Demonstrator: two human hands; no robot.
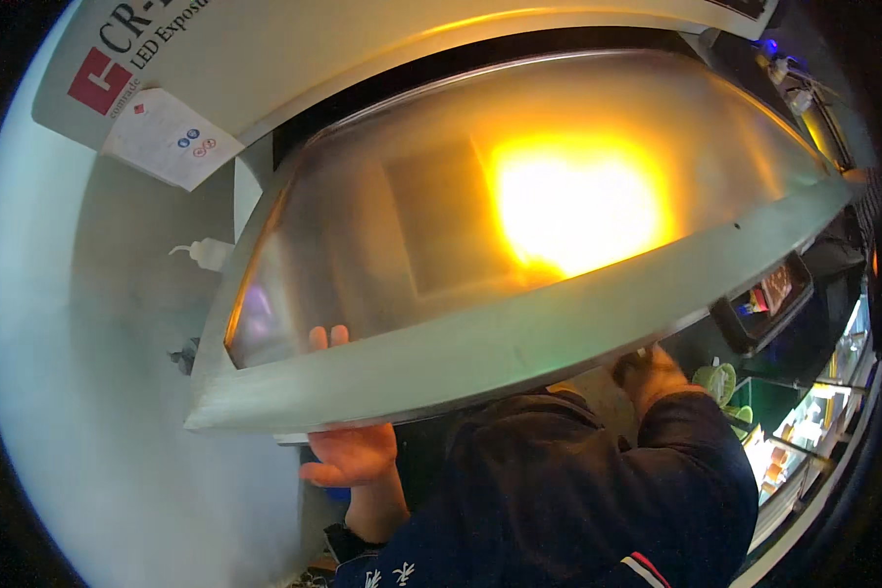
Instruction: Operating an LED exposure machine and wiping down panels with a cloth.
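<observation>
A large pale-framed lid with a see-through film sheet (pixel 363 225) is tilted up across the view; its light grey-green frame (pixel 519 343) runs along the near side. My left hand (pixel 355 454) is at the frame's lower left, palm showing and thumb out to the side. The frame covers the middle of its fingers, and two straight fingertips show through the sheet above it. My right hand (pixel 652 377) is just below the frame's near edge, right of centre. The frame and shadow hide its fingers. A bright yellow glow (pixel 583 206) shows in the sheet.
Behind the lid stands the cream machine body (pixel 294 59) with a white card (pixel 171 137) hanging from it. A white squeeze bottle (pixel 209 254) is at the left. To the right are a black tray (pixel 766 304) with small items and green round containers (pixel 717 382).
</observation>
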